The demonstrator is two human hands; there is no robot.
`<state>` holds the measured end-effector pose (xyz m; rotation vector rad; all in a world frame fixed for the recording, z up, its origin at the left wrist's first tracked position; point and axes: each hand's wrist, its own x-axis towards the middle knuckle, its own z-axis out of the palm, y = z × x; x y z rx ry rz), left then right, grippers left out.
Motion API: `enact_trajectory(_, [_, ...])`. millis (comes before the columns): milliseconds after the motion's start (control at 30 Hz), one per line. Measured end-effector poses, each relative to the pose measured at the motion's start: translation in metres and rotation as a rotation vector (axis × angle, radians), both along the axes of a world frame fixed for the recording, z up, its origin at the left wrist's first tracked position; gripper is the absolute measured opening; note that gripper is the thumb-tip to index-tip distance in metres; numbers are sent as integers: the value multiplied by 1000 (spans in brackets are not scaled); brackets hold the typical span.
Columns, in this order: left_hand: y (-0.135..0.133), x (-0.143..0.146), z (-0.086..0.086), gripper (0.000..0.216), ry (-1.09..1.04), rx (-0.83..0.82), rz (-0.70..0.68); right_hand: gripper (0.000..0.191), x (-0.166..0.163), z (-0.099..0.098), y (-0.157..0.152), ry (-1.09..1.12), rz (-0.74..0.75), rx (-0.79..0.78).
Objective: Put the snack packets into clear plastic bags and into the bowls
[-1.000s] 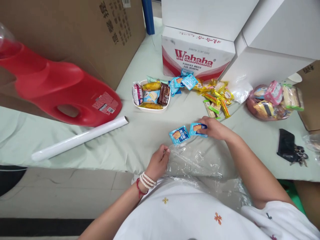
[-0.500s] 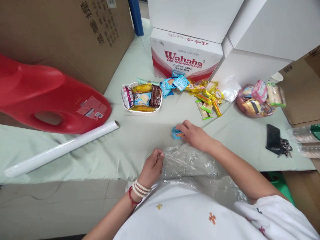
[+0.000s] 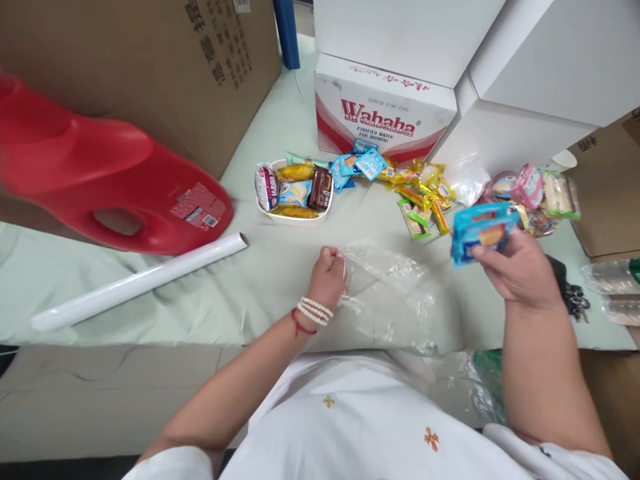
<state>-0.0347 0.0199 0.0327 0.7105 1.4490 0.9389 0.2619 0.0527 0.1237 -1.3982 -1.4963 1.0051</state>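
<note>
Packets in raised right hand, left hand pinching plastic

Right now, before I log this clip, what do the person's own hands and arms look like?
The left hand is ungloved, its wrist wearing strands of white beads and a red cord bracelet. The right hand is ungloved, no bracelet visible. The sleeves are short and white.

Blue packets blurred, red jug cut off at left, black pouch partly behind right hand

Pale green tablecloth bearing white tube, white tub, yellow snacks, clear plastic
</note>
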Motion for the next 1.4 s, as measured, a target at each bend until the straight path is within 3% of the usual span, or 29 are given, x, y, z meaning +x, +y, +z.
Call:
enact_trajectory(67, [17, 5, -3, 16, 7, -30, 19, 49, -3, 8, -13, 108, 185, -197])
enact_trajectory(167, [23, 5, -16, 15, 150, 24, -68, 45, -20, -15, -12, 57, 448, -522])
enact_trajectory(200, [21, 2, -20, 15, 243, 70, -110, 46, -24, -29, -6, 50, 447, -574])
enact_trajectory(267, [14, -7, -26, 20, 471, 173, -167, 51, -29, -58, 9, 74, 302, -592])
enact_trajectory(333, [5, -16, -27, 32, 708, 277, -146, 57, -27, -81, 22, 121, 138, -594])
enact_trajectory(400, [-2, -21, -25, 46, 928, 417, -92, 59, -23, -93, 30, 157, 80, -623])
enact_trajectory(467, [-7, -23, -22, 44, 1095, 618, -119, 57, -19, -95, 34, 150, 94, -636])
enact_trajectory(533, [-10, -23, -23, 31, 1169, 796, -259, 53, -17, -88, 35, 97, 110, -569])
enact_trajectory(600, [-11, -24, -25, 26, 1151, 844, -422, 49, -14, -75, 35, 18, 107, -430])
enact_trajectory(700, [-11, -30, -30, 32, 1040, 785, -444, 43, -16, -50, 31, -125, 135, -230])
enact_trajectory(833, [-11, -45, -29, 40, 854, 688, -90, 42, -41, -34, 19, -114, 388, -285])
enact_trajectory(900, [-11, -51, -27, 40, 707, 489, 72, 40, -60, -42, 16, -44, 495, -402])
enact_trajectory(967, [-11, -52, -22, 42, 506, 261, 138, 41, -77, -60, 15, 38, 505, -525])
enact_trajectory(1100, [-12, -44, -5, 71, 41, -1, 99, 48, -88, -94, 19, 168, 369, -697])
enact_trajectory(1167, [-12, -46, 4, 81, -109, -95, -16, 49, -85, -101, 22, 205, 341, -730])
enact_trajectory(1300, [-16, -81, 8, 70, -28, -219, -301, 51, -77, -101, 26, 232, 341, -773])
enact_trajectory(1400, [-26, -116, 5, 50, 409, -162, -218, 51, -76, -100, 27, 191, 395, -717])
